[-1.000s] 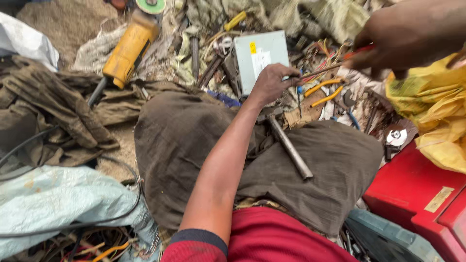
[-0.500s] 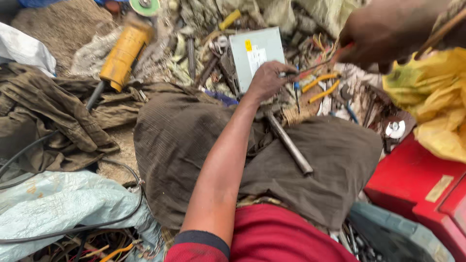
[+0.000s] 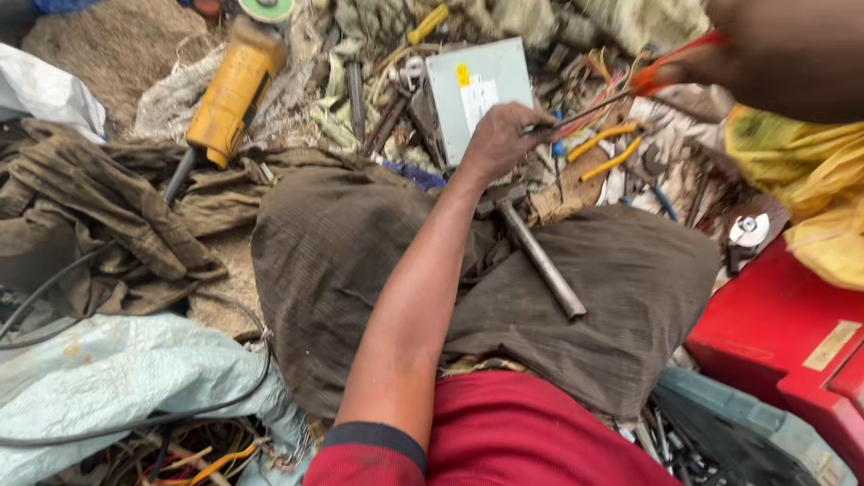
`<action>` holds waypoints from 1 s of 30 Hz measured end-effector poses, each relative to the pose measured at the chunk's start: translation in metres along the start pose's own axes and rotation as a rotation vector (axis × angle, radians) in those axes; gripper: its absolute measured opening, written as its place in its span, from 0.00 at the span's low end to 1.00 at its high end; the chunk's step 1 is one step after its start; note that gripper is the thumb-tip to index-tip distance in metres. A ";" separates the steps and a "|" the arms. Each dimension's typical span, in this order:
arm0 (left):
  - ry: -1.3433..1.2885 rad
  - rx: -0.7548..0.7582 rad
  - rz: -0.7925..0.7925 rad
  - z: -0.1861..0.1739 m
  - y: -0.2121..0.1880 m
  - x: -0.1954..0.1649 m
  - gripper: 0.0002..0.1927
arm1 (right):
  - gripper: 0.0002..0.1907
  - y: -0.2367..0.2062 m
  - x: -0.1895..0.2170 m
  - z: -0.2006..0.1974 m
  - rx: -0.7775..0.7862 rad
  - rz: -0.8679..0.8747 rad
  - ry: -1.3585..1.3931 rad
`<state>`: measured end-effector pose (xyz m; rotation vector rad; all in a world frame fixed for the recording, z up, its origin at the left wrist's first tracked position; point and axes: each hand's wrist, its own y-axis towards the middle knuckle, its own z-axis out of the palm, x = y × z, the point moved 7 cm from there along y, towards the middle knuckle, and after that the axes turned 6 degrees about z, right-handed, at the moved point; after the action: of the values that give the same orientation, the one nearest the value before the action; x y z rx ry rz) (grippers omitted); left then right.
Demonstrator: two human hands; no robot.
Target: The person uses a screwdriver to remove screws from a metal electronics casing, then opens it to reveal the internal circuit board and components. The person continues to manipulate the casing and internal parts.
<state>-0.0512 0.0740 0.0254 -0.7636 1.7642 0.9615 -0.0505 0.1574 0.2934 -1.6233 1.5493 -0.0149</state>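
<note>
Here, centre of the frame: the left hand [image 3: 498, 141] has its fingers curled together, pinching the tip end of a thin metal screwdriver shaft [image 3: 580, 112], with the knuckles against the front of a grey metal box [image 3: 472, 90]. The shaft runs up and right to an orange handle [image 3: 670, 67] at the upper right, where the right hand [image 3: 783, 54] closes around it; that hand is blurred and partly cut off by the frame edge, so its exact finger placement cannot be told.

The grey box stands tilted among scrap at upper centre, bearing a yellow sticker and a white label. Just right of the left hand lie yellow-handled pliers [image 3: 610, 148] in a tangle of wires. Just below the hand, a hammer [image 3: 535, 252] rests across the person's lap, on brown trousers [image 3: 342, 261], handle pointing lower right.

Upper left: a yellow angle grinder [image 3: 236, 90] lies on rags, its black cable trailing down-left. Right edge: a yellow plastic bag [image 3: 810, 171] above a red case [image 3: 783, 342]. Lower left: a pale blue tarp [image 3: 108, 378] crossed by black cable.
</note>
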 end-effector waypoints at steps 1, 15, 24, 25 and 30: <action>-0.007 0.013 -0.005 0.003 0.000 0.002 0.13 | 0.18 0.002 -0.002 0.011 0.066 0.031 0.070; -0.244 0.133 -0.276 -0.003 -0.003 0.009 0.14 | 0.14 0.003 -0.013 0.032 -0.441 -0.228 0.499; -0.075 0.084 -0.129 0.009 -0.003 0.016 0.12 | 0.10 -0.055 0.014 -0.026 -0.971 -0.496 1.498; -0.057 0.081 -0.074 0.009 -0.003 0.013 0.12 | 0.09 -0.049 0.017 -0.011 -1.058 -0.474 1.810; -0.016 0.087 -0.059 0.003 -0.006 0.012 0.09 | 0.20 0.005 0.011 0.054 -0.767 -0.768 2.334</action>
<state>-0.0494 0.0729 0.0123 -0.7456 1.7483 0.8440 -0.0231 0.1796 0.2513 -2.6880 2.0554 -2.8884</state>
